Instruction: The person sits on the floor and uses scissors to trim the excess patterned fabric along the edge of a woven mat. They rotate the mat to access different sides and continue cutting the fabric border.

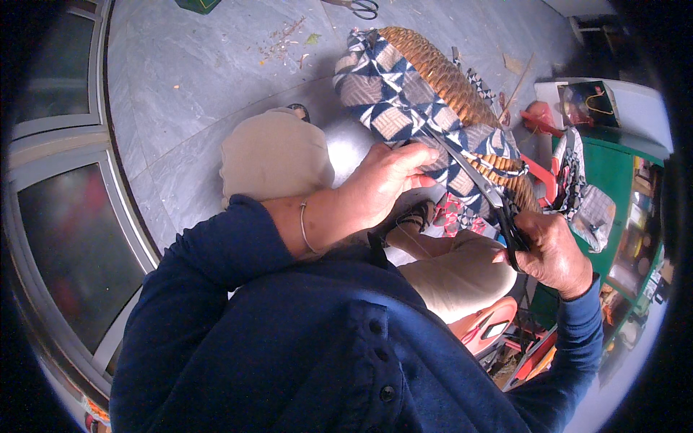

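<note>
A geometric-patterned cloth (387, 103) in navy, white and beige lies draped over a brown wicker basket or seat (433, 59). At the cloth's near edge, my left hand (381, 181) pinches the fabric between thumb and fingers. My right hand (552, 251) grips the black handles of a pair of scissors (468, 168). Their long metal blades point up and to the left, lying along the cloth just right of my left fingertips. How far apart the blades are is hard to see. Some of the wicker shows below a strip of cloth by the scissors' pivot.
More scissors (364, 8) lie on the grey tiled floor (178, 70) at the top, near scattered scraps (284, 40). A green cabinet (601, 168) stands at right, cloth pieces (575, 168) hanging beside it. By my knee is a pinkish stool (503, 314); glazed doors (65, 243) line the left.
</note>
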The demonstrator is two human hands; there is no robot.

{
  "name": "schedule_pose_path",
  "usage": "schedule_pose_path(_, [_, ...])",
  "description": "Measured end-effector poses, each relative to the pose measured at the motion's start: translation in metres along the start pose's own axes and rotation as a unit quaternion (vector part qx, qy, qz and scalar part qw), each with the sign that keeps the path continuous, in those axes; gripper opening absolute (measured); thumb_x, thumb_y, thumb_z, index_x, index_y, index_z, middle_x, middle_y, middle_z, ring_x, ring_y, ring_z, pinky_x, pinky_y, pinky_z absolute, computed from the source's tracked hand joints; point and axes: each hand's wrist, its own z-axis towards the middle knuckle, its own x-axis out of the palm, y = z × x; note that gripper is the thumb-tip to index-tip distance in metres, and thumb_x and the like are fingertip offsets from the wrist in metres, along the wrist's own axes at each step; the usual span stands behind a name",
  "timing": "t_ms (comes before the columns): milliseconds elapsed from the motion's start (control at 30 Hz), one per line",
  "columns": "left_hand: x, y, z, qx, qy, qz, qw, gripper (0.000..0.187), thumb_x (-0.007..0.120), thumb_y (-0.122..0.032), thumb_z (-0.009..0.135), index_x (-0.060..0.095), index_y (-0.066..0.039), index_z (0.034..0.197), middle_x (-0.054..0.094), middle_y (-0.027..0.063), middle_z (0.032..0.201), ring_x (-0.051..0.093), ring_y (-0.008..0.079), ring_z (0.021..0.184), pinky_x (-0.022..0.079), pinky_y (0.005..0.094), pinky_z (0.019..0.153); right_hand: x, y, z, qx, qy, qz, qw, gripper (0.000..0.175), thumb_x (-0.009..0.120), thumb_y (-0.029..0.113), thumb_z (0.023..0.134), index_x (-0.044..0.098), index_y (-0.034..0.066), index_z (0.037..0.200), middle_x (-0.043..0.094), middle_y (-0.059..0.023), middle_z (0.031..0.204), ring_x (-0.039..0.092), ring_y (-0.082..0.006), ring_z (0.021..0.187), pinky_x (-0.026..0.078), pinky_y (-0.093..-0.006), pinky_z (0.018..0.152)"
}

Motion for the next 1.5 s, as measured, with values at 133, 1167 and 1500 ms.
schedule_pose_path(133, [0.000,0.002,0.002,-0.011,-0.008,-0.001,1.000,0.016,0.058,-0.017,0.092,0.065,-0.007,0.101,0.067,0.0047,0.101,0.062,0.0159,0.095,0.049,0.0340,0.083,-0.003,0.007,-0.003,0.017,0.005,-0.048,0.999,0.034,0.084,0.023,0.069,0.060,-0.0005,0.077,0.051,-0.0152,0.063,0.049,-0.0308,0.053,0.042,-0.0392,0.052])
schedule_pose_path(1167, [0.009,0.004,0.000,-0.035,-0.022,0.004,0.999,0.013,0.061,-0.018,0.090,0.065,-0.009,0.099,0.065,0.0023,0.100,0.058,0.0132,0.093,0.048,0.0330,0.079,0.000,0.025,0.018,-0.015,-0.029,-0.140,0.990,0.038,0.079,0.028,0.065,0.054,-0.0001,0.069,0.053,-0.0181,0.063,0.056,-0.0382,0.060,0.045,-0.0433,0.056])
schedule_pose_path(1500, [0.009,0.004,0.001,-0.044,-0.017,0.007,0.999,0.015,0.064,-0.020,0.088,0.066,-0.010,0.099,0.065,0.0011,0.099,0.058,0.0122,0.091,0.048,0.0318,0.077,0.006,0.017,0.015,-0.065,-0.073,-0.120,0.988,0.041,0.082,0.026,0.067,0.052,-0.0022,0.069,0.040,-0.0156,0.059,0.037,-0.0316,0.053,0.035,-0.0388,0.049])
